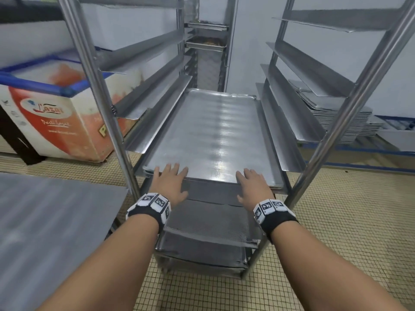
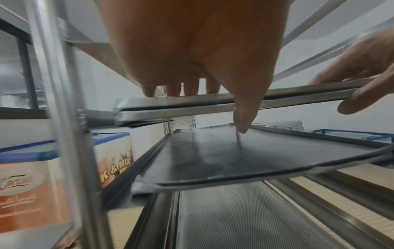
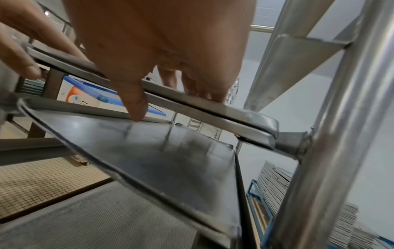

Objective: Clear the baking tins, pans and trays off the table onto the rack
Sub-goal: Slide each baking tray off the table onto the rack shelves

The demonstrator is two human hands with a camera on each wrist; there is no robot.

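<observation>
A shiny flat baking tray (image 1: 213, 135) lies on the runners of the steel rack (image 1: 98, 90), about halfway up. My left hand (image 1: 170, 182) and right hand (image 1: 253, 185) are at its near edge, one toward each corner. The fingers lie straight on top of the rim. In the left wrist view the left hand (image 2: 192, 50) has its fingertips on the tray edge (image 2: 192, 104), which shows two stacked rims, and its thumb hangs free below. The right hand (image 3: 160, 42) lies the same way on the tray edge (image 3: 213, 111).
Just below sits a dark tray (image 1: 208, 191), then a perforated tray (image 1: 208, 223) and more trays lower down. The table (image 1: 45, 221) is at my left and a chest freezer (image 1: 51, 113) stands behind it. A pile of trays (image 1: 341, 122) stands at the right.
</observation>
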